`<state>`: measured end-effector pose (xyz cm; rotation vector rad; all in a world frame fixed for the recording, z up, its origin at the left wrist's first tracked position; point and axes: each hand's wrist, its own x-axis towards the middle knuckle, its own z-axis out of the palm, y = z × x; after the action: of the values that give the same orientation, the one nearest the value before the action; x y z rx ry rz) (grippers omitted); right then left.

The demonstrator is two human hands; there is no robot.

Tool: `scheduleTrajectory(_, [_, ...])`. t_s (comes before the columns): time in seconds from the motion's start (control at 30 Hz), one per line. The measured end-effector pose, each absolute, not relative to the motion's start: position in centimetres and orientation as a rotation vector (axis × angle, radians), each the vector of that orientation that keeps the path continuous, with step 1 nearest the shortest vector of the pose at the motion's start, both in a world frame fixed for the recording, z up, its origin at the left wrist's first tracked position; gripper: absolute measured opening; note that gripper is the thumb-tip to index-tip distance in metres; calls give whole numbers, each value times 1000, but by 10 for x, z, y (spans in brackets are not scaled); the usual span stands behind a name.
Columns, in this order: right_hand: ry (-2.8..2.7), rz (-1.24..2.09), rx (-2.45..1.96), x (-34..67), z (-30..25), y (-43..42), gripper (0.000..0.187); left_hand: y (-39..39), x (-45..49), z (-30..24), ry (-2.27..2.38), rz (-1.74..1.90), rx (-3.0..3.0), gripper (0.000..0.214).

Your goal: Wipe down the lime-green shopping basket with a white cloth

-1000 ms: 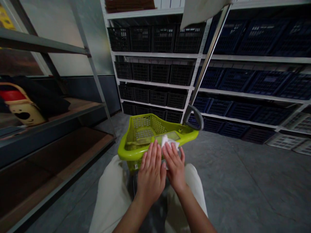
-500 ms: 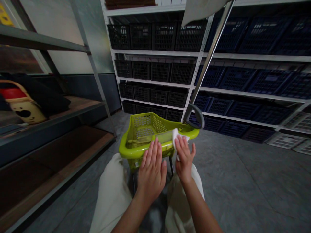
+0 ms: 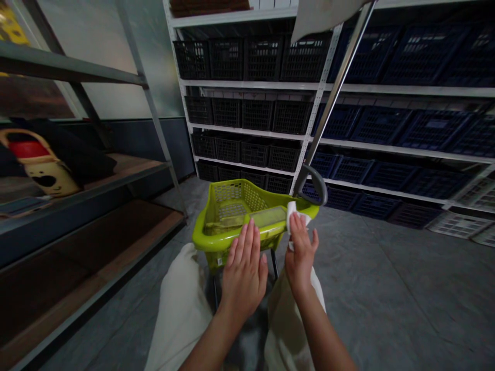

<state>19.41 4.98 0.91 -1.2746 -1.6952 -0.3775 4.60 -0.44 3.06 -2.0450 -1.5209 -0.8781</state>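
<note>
A lime-green shopping cart (image 3: 216, 241) with perforated basket walls stands between my knees. My left hand (image 3: 245, 265) lies flat against its near rim, fingers stretched out and together, holding nothing. Under the fingers of my right hand (image 3: 301, 252) is a white tissue (image 3: 293, 211), pressed onto the rim toward the right end; the thumb sticks out to the side. A clear panel (image 3: 268, 217) is set along the rim between the two hands. The grey handle (image 3: 312, 183) rises at the cart's right end, just beyond the tissue.
White racks ahead carry black crates (image 3: 258, 112) and blue crates (image 3: 429, 126). A metal pole (image 3: 340, 80) slants up from the handle. On the left, a shelf unit (image 3: 139, 170) holds a red-and-cream bottle carrier (image 3: 48, 167). Grey concrete floor (image 3: 386, 278) lies to the right.
My right hand has slid the tissue a little to the right along the rim, toward the handle. My left hand stays on the rim. The view has shifted slightly.
</note>
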Motion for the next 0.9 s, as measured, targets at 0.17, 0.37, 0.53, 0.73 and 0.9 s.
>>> scheduleTrajectory(0.17, [-2074, -399, -987, 192, 11, 40, 84, -4, 46, 29, -1511, -889, -2036, 65])
scheduleTrajectory(0.37, [-1609, -357, -1296, 202, 6, 58, 87, -4, 47, 30, -1525, -865, -2055, 66])
scheduleTrajectory(0.53, [-2050, -366, -1005, 184, 12, 35, 84, -4, 47, 29, -1533, -856, -2035, 66])
scheduleTrajectory(0.73, [-1576, -391, -1262, 204, -2, 65, 78, -5, 47, 32, -1537, -856, -2057, 67])
scheduleTrajectory(0.9, [-1876, -370, -1126, 183, -2, 44, 78, -4, 48, 29, -1548, -869, -2047, 65])
